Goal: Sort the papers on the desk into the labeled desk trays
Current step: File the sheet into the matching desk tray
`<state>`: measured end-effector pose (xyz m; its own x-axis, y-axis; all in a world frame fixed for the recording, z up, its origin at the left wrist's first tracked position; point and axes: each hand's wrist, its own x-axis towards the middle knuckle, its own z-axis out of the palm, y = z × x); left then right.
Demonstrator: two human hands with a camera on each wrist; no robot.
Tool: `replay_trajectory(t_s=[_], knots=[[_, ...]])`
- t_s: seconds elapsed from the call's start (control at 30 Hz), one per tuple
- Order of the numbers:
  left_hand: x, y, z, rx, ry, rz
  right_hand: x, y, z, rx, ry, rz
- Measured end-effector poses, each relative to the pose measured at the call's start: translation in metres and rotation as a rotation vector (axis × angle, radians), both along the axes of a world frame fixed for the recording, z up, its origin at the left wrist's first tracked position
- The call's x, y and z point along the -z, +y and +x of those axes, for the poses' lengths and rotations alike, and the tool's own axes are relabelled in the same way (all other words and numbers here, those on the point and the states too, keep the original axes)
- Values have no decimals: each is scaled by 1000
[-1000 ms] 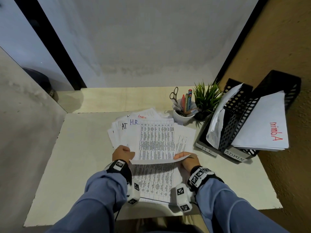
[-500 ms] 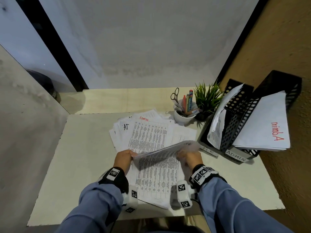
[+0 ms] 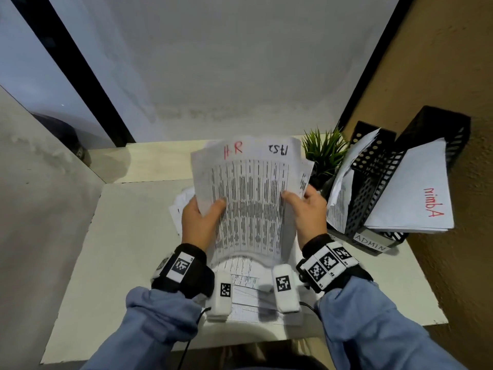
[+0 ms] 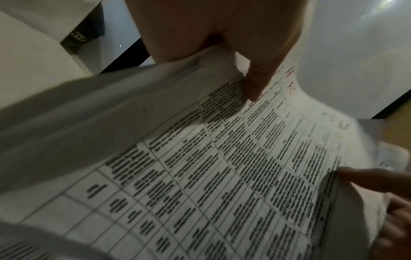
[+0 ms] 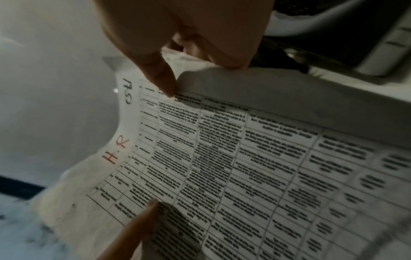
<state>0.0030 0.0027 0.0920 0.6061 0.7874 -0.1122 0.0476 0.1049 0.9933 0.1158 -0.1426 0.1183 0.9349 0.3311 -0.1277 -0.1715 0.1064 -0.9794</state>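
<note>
Held sheaf: printed table sheets (image 3: 249,198), marked "H.R" in red at the top, raised nearly upright above the middle of the worktop (image 3: 128,252); lower edge curls back toward the person.
Left hand: left hand (image 3: 198,222) grips the sheaf's left edge, thumb (image 4: 255,82) on the printed face, fingers behind.
Right hand: right hand (image 3: 306,214) grips the right edge likewise, thumb (image 5: 160,77) on the face.
Position: sheaf spans between the two hands, clear of the worktop.
Loose papers: remaining papers (image 3: 248,289) lie flat beneath the sheaf, reaching toward the near edge.
Trays: black mesh desk trays (image 3: 378,182) at the right edge, one labelled "ADMIN"; both hold sheets, one marked "Admin" in red (image 3: 416,193).
Other: green potted plant (image 3: 324,153) at the far right, just beside the trays.
</note>
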Motion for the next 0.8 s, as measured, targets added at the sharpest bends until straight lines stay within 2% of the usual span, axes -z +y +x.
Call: replay_trajectory(t_s=[0.07,0.13,0.27,0.37,0.4,0.47,0.53,0.57,0.6,0.67,0.7,0.73,0.8], knots=[[-3,4,2,-35,-13,41,-11,-3,-5,-20,-92,44],[6,2,-1,-38,74,41,-6,-8,-13,-50,-132,-28],[53,-9,-18,15,303,-49,45,-16,-32,-72,98,-271],[57,-10,-21,31,367,12,57,-20,-29,-43,151,-297],[51,-9,-17,30,354,55,51,-20,-23,-46,92,-298],[31,-7,-7,3,308,117,36,-22,-6,-50,-157,-361],[10,-4,5,-28,244,181,22,-26,13,24,-469,-539],[-1,-4,12,-26,217,214,18,-29,25,114,-584,-674],[-12,-5,19,-12,196,254,15,-32,38,207,-618,-795],[-38,-10,34,48,188,330,15,-38,66,318,-509,-1026],[-51,-13,42,88,181,361,18,-43,79,304,-403,-1108],[-64,-17,49,130,170,394,23,-48,91,255,-291,-1133],[-84,-24,65,192,172,470,29,-58,107,156,-116,-1030]])
